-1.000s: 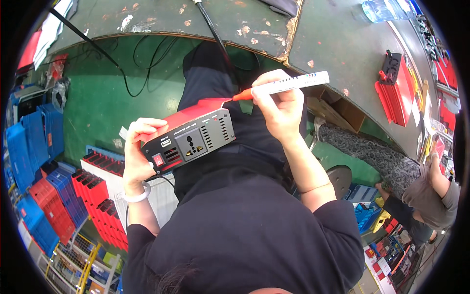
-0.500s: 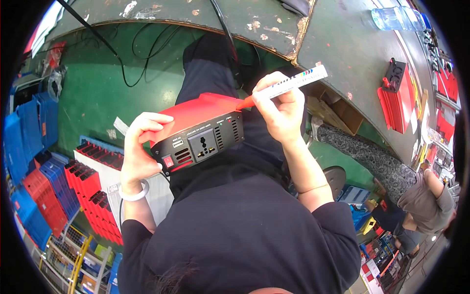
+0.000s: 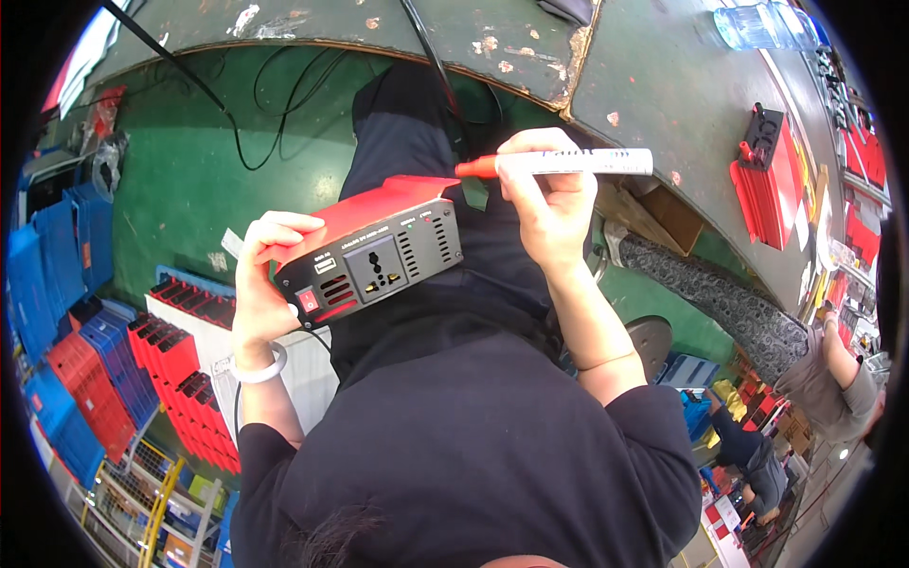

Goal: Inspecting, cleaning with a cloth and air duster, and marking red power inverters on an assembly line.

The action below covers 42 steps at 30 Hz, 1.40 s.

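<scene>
My left hand (image 3: pixel 263 284) is closed round the left end of a power inverter (image 3: pixel 352 216), a red metal box with a black front panel. On that panel are a socket, a red rocker switch and vent slots. The front panel faces me, and the red top is tilted away. A white paint marker (image 3: pixel 597 162) with a red tip lies pinched in the fingers of my right hand (image 3: pixel 549 204). Its tip points left, close to the far right corner of the inverter; whether it touches cannot be made out.
A worn dark workbench (image 3: pixel 663 104) runs across the far side, bearing a clear water bottle (image 3: pixel 757 26) and another red inverter (image 3: pixel 765 194). Several red inverters (image 3: pixel 180 379) stand in rows at left, near blue crates (image 3: pixel 47 256). A person's patterned trouser leg (image 3: pixel 696 270) is at right.
The inverter has shifted slightly left and tilted. The marker has swung from slanting to nearly level, its tip now farther off at the box's back right corner.
</scene>
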Motion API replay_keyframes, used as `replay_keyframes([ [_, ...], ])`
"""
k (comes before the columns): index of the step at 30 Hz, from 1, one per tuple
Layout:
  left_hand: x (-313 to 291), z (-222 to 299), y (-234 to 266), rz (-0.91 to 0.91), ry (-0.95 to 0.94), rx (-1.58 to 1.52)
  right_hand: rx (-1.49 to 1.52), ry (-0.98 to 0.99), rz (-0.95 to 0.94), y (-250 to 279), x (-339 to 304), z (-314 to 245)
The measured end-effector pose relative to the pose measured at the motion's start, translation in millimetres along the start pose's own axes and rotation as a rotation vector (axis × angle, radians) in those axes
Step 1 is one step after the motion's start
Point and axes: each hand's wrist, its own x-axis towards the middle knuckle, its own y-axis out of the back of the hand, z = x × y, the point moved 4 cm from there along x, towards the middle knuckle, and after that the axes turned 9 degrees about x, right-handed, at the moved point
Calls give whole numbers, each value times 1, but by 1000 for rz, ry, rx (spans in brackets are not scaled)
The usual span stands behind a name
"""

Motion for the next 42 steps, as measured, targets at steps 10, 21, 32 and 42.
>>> replay_keyframes([
  [10,-17,-40,36,294,208,-311,96,26,22,17,-10,-11],
  [21,58,-6,43,319,201,-1076,70,190,136,70,-22,-47],
  [32,265,161,-73,-445,51,-360,-18,405,484,155,-108,-86],
  [42,388,224,-252,-1088,-96,396,-677,752,844,228,-61,-151],
])
